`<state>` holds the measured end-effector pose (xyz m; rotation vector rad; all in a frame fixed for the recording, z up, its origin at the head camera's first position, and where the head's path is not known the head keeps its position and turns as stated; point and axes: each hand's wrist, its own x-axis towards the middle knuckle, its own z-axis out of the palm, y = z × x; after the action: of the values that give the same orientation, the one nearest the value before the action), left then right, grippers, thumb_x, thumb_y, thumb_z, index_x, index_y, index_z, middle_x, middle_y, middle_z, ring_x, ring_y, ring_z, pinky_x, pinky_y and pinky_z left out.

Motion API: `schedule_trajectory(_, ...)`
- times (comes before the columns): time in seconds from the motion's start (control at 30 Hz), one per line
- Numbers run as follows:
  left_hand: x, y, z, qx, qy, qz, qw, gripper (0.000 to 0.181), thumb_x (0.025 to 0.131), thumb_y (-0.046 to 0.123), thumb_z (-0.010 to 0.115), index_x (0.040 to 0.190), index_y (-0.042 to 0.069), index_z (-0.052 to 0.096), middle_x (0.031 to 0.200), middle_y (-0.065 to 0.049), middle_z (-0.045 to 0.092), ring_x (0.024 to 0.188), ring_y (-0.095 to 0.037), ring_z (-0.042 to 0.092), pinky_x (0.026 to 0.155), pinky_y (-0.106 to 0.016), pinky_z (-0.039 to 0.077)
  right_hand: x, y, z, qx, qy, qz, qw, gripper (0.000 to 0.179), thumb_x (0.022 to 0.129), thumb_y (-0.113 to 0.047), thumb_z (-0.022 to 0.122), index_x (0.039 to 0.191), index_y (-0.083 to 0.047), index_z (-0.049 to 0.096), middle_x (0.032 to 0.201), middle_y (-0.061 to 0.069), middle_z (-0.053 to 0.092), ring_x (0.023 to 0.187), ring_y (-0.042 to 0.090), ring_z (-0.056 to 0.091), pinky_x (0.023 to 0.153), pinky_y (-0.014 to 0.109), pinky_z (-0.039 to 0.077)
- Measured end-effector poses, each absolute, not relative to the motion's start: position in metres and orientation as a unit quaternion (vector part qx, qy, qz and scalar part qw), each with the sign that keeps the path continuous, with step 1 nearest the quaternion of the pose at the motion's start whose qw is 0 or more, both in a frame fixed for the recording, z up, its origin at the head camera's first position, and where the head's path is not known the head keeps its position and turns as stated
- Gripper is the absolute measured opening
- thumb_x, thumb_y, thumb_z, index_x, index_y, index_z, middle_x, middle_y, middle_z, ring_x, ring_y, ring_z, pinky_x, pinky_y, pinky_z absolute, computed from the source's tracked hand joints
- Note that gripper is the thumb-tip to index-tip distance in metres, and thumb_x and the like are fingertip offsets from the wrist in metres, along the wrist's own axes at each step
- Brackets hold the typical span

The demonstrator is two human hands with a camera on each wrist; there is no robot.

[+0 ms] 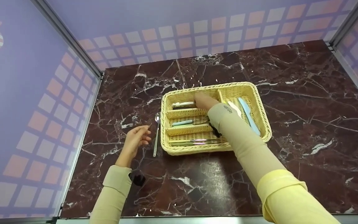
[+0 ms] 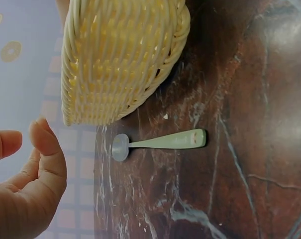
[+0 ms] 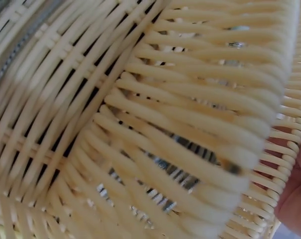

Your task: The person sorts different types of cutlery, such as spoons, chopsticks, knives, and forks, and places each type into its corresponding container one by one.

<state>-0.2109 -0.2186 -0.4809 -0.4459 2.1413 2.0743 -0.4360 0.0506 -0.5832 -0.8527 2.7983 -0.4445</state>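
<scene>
A yellow wicker basket (image 1: 179, 152) with several compartments stands on the marble-patterned table. My right hand (image 1: 204, 101) reaches down into its far-left compartment, beside a white-handled utensil (image 1: 183, 104). Its fingers are out of sight; in the right wrist view, only part of the right hand (image 3: 295, 194) shows behind the woven divider (image 3: 190, 99). Left of the basket, my left hand (image 1: 138, 138) hovers with loosely bent fingers and holds nothing. A spoon (image 1: 157, 133) lies between that hand and the basket. In the left wrist view the spoon (image 2: 167, 141) has a light green handle.
Light blue handles (image 1: 182, 123) lie in the middle-left compartment, green-handled utensils (image 1: 180, 143) in the near one. The right compartment holds a blue knife (image 1: 249, 116) and a white utensil (image 1: 235, 107). Patterned panels (image 1: 179, 28) enclose the table's back and sides.
</scene>
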Motion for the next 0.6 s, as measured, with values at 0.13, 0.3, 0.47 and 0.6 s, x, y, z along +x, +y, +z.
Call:
schedule_trajectory(0.13, -0.211, -0.219, -0.481, -0.146, 0.710, 0.685, 0.070, 0.024, 0.091, 0.010, 0.051, 0.108, -0.008, 0.054, 0.073, 0.000, 0.057, 0.053, -0.009, 0.055, 0.045, -0.017, 0.045, -0.424, 0.050, -0.555, -0.254, 0.940, -0.168, 0.150, 0.019, 0.082, 0.004, 0.052, 0.067, -0.002, 0.062, 0.062, 0.007, 0.057, 0.056, 0.019, 0.048, 0.053, 0.033, 0.043)
schedule_trajectory(0.3, -0.210, -0.223, -0.481, -0.141, 0.726, 0.669, 0.070, 0.029, 0.091, 0.007, 0.049, 0.113, -0.011, 0.052, 0.076, -0.003, 0.058, 0.053, -0.008, 0.056, 0.045, -0.017, 0.045, -0.372, 0.061, -0.458, -0.259, 0.927, -0.245, 0.117, 0.021, 0.083, 0.005, 0.047, 0.063, 0.004, 0.053, 0.053, 0.008, 0.046, 0.050, 0.019, 0.040, 0.069, 0.031, 0.045)
schedule_trajectory(0.47, -0.206, -0.231, -0.486, -0.135, 0.760, 0.630, 0.079, 0.030, 0.090, 0.005, 0.049, 0.115, -0.013, 0.052, 0.078, -0.007, 0.060, 0.053, -0.008, 0.056, 0.045, -0.018, 0.046, -0.344, 0.085, -0.415, -0.269, 0.900, -0.343, 0.016, 0.023, 0.088, -0.001, 0.051, 0.106, 0.009, 0.062, 0.106, 0.024, 0.063, 0.094, 0.034, 0.060, 0.087, 0.039, 0.049)
schedule_trajectory(0.6, -0.199, -0.232, -0.492, -0.127, 0.800, 0.575, 0.116, 0.025, 0.087, 0.004, 0.052, 0.107, -0.011, 0.054, 0.078, -0.010, 0.060, 0.053, -0.010, 0.056, 0.045, -0.021, 0.048, -0.311, 0.123, -0.405, -0.297, 0.869, -0.388, -0.073, 0.019, 0.086, 0.003, 0.055, 0.102, 0.007, 0.064, 0.098, 0.021, 0.064, 0.089, 0.031, 0.060, 0.082, 0.038, 0.051)
